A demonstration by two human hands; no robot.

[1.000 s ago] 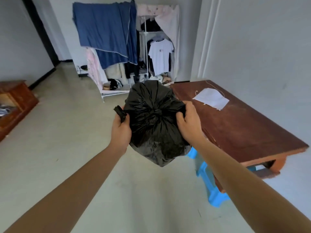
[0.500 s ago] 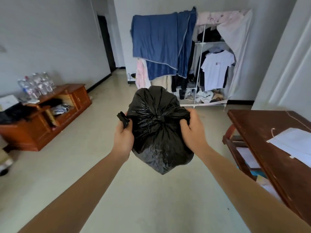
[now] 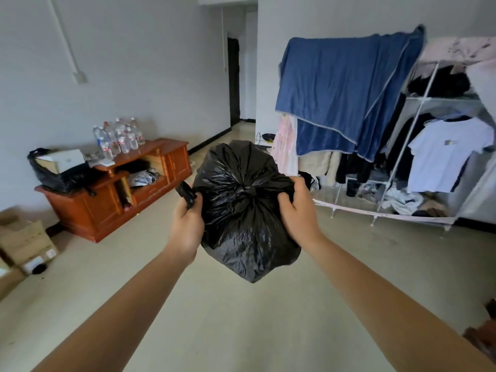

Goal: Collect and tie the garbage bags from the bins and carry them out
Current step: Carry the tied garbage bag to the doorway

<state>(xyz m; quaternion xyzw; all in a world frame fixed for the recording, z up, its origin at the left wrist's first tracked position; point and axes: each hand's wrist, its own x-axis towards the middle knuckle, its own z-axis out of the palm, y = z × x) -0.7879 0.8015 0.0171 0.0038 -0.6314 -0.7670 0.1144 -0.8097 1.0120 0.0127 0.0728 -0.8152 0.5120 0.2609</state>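
Note:
A full black garbage bag (image 3: 245, 210) hangs in the air in front of me, its top gathered into a bunched centre. My left hand (image 3: 188, 224) grips one twisted end of the bag's mouth on the left side. My right hand (image 3: 296, 210) pinches the other end on the right side. Both arms are stretched forward at chest height, and the bag's bottom is well above the floor.
A low wooden cabinet (image 3: 112, 194) stands on the left with water bottles (image 3: 118, 136) and another black bag (image 3: 57, 173) on it. Cardboard boxes (image 3: 24, 242) sit at the far left. A clothes rack (image 3: 397, 135) with a blue blanket fills the right. A dark doorway (image 3: 233, 81) lies ahead.
My view has swung left: the brown table has left the frame and the cabinet and doorway have come in. Both hands keep the same grip on the bag.

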